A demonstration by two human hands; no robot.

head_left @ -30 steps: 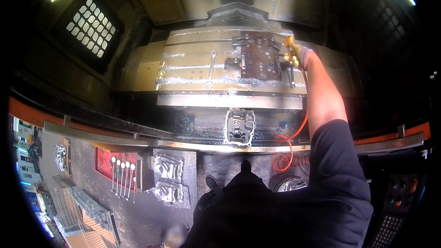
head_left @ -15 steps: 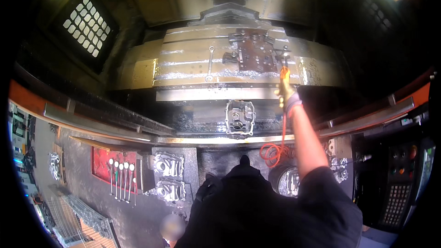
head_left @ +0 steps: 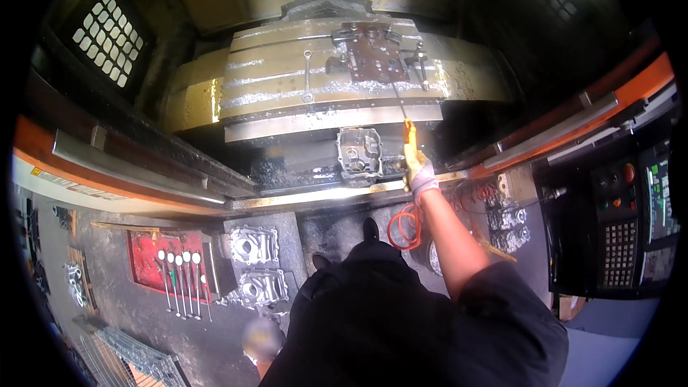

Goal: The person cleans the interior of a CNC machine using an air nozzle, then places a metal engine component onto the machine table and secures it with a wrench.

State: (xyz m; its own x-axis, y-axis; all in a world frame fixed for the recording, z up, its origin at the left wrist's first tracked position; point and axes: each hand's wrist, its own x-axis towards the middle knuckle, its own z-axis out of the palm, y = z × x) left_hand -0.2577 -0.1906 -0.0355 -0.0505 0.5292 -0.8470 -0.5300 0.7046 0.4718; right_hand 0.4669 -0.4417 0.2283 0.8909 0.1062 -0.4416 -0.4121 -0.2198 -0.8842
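My right hand [head_left: 418,169], in a yellowish glove with a grey cuff, is closed around an orange air blow gun [head_left: 409,132]. The gun's long thin nozzle [head_left: 400,102] points away from me toward a brown fixture plate [head_left: 369,57] with clamps, which sits on the slotted machine table [head_left: 265,79]. A coiled red hose [head_left: 403,231] hangs below the hand. Left of the hand, a grey metal housing casting [head_left: 360,155] rests on the machine's near ledge. My left hand is out of sight.
A wrench [head_left: 308,75] lies on the chip-strewn table. Two castings [head_left: 254,245] stand at lower left, beside several dial gauges [head_left: 179,258] on a red tray [head_left: 140,251]. The control panel [head_left: 620,222] is at right. A person's blurred head [head_left: 263,338] shows at bottom left.
My right hand has drawn back toward me and left with the blow gun, away from the table's right side. The whole view has shifted slightly.
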